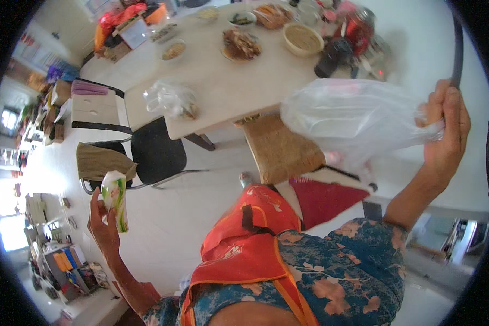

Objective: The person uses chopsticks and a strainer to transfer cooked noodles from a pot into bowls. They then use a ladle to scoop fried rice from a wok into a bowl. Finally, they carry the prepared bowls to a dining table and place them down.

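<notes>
My left hand (104, 224) holds up a soft white-and-green packet (115, 201), which looks like a tissue pack, above the floor on the left. On the right, my raised right hand (448, 118) grips a translucent plastic bag (350, 110) that stretches out to the left and is blurred. A dark curved bar or cord (458, 45) meets the top of that hand; whether the fingers hold it too, I cannot tell. Behind the bag stands the near side of a pale table (228, 93). I wear a red apron (236, 252).
The table bears a meat dish (241, 45), a beige bowl (303, 38), a red kettle (356, 28) and a knotted plastic bag (171, 100). A black chair (159, 150) stands left; a brown-covered seat (283, 146) is in front of me. Shelves (61, 265) line the left.
</notes>
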